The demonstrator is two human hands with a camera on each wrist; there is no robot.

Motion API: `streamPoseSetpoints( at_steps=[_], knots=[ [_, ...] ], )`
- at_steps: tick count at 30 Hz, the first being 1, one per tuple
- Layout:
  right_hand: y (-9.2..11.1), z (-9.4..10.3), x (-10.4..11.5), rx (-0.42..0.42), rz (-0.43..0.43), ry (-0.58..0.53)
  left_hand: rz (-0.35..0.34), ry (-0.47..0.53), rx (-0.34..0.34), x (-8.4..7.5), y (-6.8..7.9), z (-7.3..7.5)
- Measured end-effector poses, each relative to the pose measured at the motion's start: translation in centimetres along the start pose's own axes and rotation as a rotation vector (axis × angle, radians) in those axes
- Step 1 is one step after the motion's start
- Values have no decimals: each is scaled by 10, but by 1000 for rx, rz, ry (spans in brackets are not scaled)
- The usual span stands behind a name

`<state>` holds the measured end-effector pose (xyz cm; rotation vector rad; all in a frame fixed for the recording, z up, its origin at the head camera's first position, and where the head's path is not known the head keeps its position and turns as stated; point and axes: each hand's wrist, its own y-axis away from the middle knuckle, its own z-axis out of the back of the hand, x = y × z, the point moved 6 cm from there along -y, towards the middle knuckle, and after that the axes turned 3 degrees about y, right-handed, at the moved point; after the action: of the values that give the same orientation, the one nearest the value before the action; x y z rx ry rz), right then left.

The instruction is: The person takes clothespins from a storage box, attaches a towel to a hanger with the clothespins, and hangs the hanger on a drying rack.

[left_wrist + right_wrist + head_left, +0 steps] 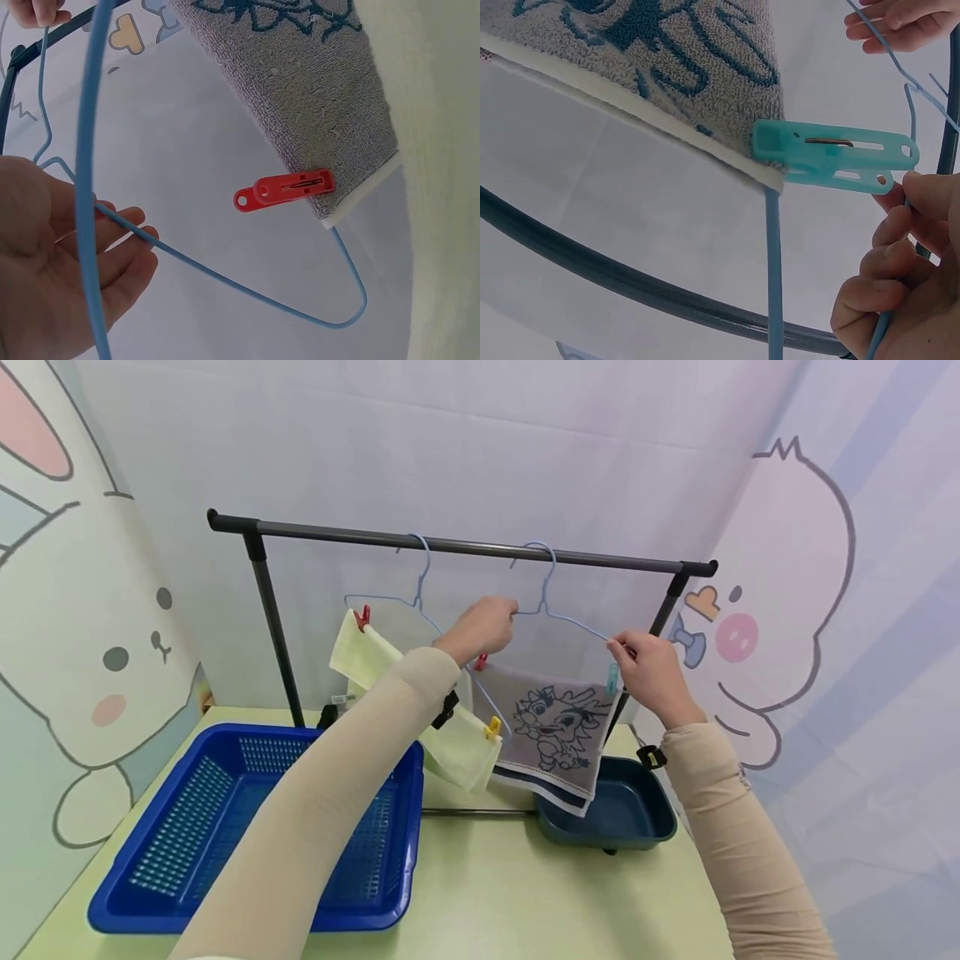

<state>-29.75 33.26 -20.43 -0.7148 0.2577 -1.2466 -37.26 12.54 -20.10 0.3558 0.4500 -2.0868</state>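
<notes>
A grey towel point(558, 727) with a dark dragon drawing hangs from a blue wire hanger point(546, 578) hooked over the black rail. A red clothespin point(292, 189) and a teal clothespin point(832, 154) clip its corners. My right hand point(656, 675) pinches the hanger's right arm between thumb and forefinger, close to the teal clothespin. At the hanger's left arm is my left hand point(483, 625), its fingers point(124, 259) loosely extended against the wire. Left of it, a pale yellow towel point(453, 747) hangs from another blue hanger point(423, 578) with red and yellow clothespins, partly behind my left forearm.
The black rack point(330, 533) spans the table point(480, 885). A blue perforated basket point(112, 868) stands at the left, partly covered by my left arm. A dark teal basin point(637, 810) sits under the grey towel at the right.
</notes>
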Motion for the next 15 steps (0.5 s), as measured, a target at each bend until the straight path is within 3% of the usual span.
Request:
streamPoseSetpoints(
  at_steps=[8,15],
  knots=[
    [3,-6,0,50,-8,6,6,59,56,4,1,-7],
    [6,-8,0,104,-27,11,-36,76,67,2,12,1]
  ],
)
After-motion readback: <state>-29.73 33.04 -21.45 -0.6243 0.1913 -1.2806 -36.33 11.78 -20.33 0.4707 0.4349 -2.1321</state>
